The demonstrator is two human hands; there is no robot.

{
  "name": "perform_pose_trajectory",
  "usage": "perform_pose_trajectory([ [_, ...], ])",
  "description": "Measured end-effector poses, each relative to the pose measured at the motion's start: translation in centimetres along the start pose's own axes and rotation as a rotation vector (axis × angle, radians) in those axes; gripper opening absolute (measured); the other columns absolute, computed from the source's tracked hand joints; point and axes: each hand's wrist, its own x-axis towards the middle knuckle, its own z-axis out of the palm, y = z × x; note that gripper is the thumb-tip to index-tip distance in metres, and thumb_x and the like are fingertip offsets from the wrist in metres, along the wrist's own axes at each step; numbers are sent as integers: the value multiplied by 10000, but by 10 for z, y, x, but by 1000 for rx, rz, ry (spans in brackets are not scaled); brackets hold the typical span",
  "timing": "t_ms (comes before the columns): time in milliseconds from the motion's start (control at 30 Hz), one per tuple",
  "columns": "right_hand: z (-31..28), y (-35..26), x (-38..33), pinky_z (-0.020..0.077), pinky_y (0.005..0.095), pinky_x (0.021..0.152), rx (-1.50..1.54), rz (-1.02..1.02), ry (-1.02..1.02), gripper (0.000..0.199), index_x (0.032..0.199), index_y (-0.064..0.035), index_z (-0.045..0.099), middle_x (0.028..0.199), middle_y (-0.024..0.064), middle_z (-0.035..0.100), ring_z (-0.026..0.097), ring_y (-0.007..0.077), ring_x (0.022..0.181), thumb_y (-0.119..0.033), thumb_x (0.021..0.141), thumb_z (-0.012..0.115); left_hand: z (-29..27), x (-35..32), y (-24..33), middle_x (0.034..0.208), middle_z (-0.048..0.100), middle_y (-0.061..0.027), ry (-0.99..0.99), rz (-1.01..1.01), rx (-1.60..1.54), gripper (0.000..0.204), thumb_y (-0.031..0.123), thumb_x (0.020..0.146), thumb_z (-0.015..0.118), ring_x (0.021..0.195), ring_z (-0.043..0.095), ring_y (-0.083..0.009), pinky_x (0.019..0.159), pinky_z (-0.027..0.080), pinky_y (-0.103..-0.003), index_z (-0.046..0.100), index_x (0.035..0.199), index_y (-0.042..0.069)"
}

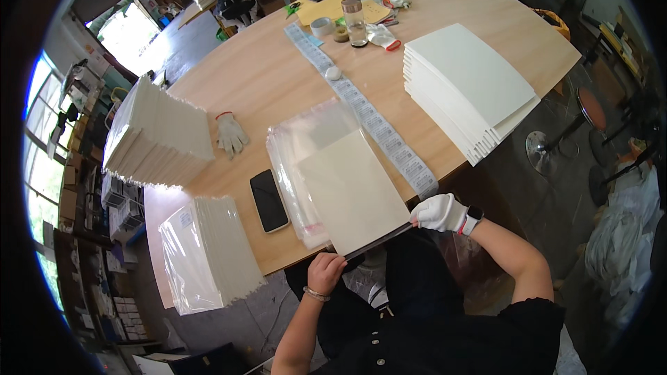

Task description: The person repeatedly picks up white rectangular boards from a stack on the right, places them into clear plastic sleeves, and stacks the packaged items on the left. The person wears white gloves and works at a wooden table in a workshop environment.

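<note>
The person holds a cream board (351,191) by its near edge, where it juts past the rim of the wooden table (264,76). The bare left hand (325,272) is closed around the near left corner of that edge, fingers curled over it, a thin bracelet at the wrist. The right hand (439,212), in a white glove with a watch at the wrist, pinches the near right corner. The board lies flat, its far end resting on a stack of clear plastic bags (295,149); whether the far end sits inside the top bag cannot be told.

Just left of the board, a black phone (268,200) lies face up on the table. Further left, a bagged bundle of cream boards (208,253) hangs over the table's near edge. Beyond the phone, away from the person, a white work glove (230,134) lies flat, and left of that stands a tall leaning stack of boards (158,137).

Right of the board, a long strip of labels (368,111) runs diagonally across the table. Well to the right of the strip sits a neat pile of white boards (469,87). At the far end, beyond the strip, stand a clear bottle (355,22) and a roll of tape (322,26)
</note>
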Motion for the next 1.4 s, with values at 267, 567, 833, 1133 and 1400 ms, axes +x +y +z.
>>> perform_pose_trajectory([
  [267,53,-15,8,410,453,521,-196,429,377,209,720,-69,500,638,155,548,545,353,595,-264,795,504,48,-42,0,672,537,19,261,-1090,-747,163,184,802,630,599,477,-48,487,374,-210,542,769,51],
  [567,63,-2,-12,453,359,687,180,751,1091,246,950,-23,500,846,144,576,573,283,737,-143,748,576,37,-33,19,742,561,-4,397,-1285,-1183,237,287,886,496,696,543,-114,643,442,-253,555,933,62],
  [833,4,24,-24,440,288,636,319,671,438,146,742,-29,494,690,73,571,538,161,665,-131,746,597,18,36,63,718,541,-68,146,-647,-679,172,111,841,524,595,487,-133,576,430,-269,552,958,-11],
  [1133,-32,-31,-36,442,273,609,66,453,249,323,1037,-24,576,697,93,544,521,184,626,-41,715,601,113,136,79,531,331,84,-546,-1190,-1571,246,298,846,561,395,253,-17,347,180,-193,471,682,137],
  [1400,-33,-62,-43,393,368,898,-347,90,697,212,715,-92,669,968,56,605,453,314,1068,-26,522,725,121,141,90,529,330,85,-495,-1174,-1550,231,270,853,553,410,269,-25,364,181,-181,460,688,138],
])
